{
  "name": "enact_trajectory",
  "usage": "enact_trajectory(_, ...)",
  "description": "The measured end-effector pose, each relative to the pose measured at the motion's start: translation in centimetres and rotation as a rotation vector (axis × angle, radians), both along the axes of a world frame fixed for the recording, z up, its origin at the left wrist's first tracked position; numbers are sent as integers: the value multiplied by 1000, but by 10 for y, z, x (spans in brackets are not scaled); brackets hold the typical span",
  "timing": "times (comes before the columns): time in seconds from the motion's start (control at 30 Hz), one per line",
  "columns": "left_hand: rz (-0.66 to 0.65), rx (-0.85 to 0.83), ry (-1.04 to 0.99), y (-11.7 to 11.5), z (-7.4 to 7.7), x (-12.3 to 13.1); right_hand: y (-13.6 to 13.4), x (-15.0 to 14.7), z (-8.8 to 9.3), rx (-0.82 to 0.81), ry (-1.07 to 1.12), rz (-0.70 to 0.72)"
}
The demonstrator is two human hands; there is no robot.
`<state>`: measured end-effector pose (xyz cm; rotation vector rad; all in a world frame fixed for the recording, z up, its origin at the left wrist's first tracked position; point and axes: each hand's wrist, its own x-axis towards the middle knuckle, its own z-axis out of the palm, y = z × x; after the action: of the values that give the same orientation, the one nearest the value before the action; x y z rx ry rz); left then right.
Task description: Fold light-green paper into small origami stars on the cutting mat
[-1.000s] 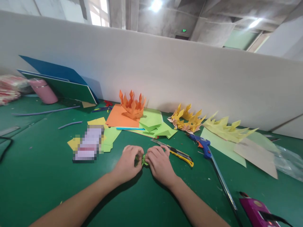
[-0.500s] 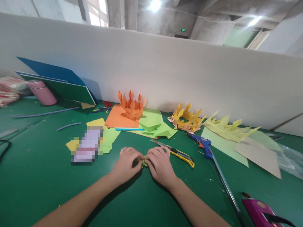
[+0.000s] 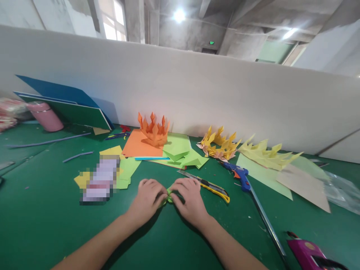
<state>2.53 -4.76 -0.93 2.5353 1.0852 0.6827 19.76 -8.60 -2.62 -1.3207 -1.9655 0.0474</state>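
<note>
Between my two hands, low over the green table, is a small light green paper piece (image 3: 169, 195), mostly covered by fingers. My left hand (image 3: 149, 198) pinches its left side between thumb and fingers. On its right side my right hand (image 3: 188, 198) has its fingers closed round the paper. A cutter with a yellow handle (image 3: 216, 190) lies just right of my right hand. Light green sheets (image 3: 194, 158) lie beyond both hands, and an orange paper crown (image 3: 154, 132) stands on orange paper (image 3: 133, 146).
A blurred-out lilac object (image 3: 101, 178) lies left among yellow and green paper. Yellow crown (image 3: 218, 144), pale yellow crown (image 3: 270, 154) and blue glue gun (image 3: 244, 177) are at the right. A magenta device (image 3: 308, 253) sits front right; a pink bottle (image 3: 46, 116) leans back left.
More of the green paper shows between my fingers, and my hands have shifted slightly. The whole view has moved a little, with the table's contents appearing lower and further left.
</note>
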Motion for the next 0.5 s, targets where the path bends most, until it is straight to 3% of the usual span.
enact_trajectory(0.17, 155, 171, -129, 11, 18, -7, 8, 11, -7, 89, 239, -108)
enact_trajectory(0.33, 275, 418, -129, 37, 42, -14, 11, 11, -10, 50, 271, -88)
enact_trajectory(0.5, 423, 464, -37, 92, 37, -26, 9, 7, -10, 52, 236, -51)
